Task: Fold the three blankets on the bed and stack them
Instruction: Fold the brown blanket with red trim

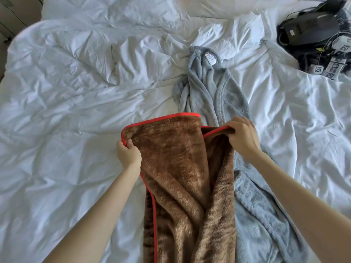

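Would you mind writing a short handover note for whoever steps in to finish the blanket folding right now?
Left hand: pinching the red-trimmed edge of the brown blanket.
Right hand: gripping the same trim on the other side, holding the blanket open over the bed.
Grey blanket: crumpled and unfolded on the white duvet, partly under the brown one.
Third blanket: cannot be picked out with certainty.
Done: nothing folded or stacked.
Left: fold all three, then stack.

The brown blanket [182, 168] was thick, shaggy fleece, matt, edged in smooth red binding. Beside it the grey blanket [214, 88] looked soft, finer plush. Under both, the white duvet [76, 92] was crisp, creased cotton.
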A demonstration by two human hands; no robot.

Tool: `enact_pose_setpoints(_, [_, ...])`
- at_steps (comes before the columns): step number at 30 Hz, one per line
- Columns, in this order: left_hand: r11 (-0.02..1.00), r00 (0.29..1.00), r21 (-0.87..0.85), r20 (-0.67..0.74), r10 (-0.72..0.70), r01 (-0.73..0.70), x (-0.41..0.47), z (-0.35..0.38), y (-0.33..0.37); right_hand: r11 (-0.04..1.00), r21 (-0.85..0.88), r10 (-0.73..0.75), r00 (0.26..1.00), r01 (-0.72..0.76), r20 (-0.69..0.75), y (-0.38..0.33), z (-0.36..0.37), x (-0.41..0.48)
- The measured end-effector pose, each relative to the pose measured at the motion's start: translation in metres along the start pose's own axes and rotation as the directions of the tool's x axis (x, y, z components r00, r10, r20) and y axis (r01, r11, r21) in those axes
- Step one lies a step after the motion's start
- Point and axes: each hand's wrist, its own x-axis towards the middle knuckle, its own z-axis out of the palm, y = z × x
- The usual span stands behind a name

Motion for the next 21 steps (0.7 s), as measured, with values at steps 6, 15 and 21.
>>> enact_pose_setpoints(6, [0.994, 0.987, -0.072, 0.145, -0.071, 0.082, -0.001, -0.004, -0.001, 0.888, -0.122, -0.392, 0.867, 0.444, 0.307, -0.031, 0.011, -0.021])
enact_pose_setpoints(15, [0.965, 0.891, -0.226, 0.454, -0.013, 0.129, -0.014, -0.017, -0.002, 0.958, -0.010, -0.238, 0.817, 0.286, 0.525, -0.042, -0.010, -0.016])
enact_pose_setpoints(21, [0.959, 0.906, -0.274, 0.420, 0.052, 0.072, -0.024, -0.024, 0.012, 0.997, 0.065, -0.050, 0.947, 0.031, 0.316, -0.001, -0.083, -0.030])
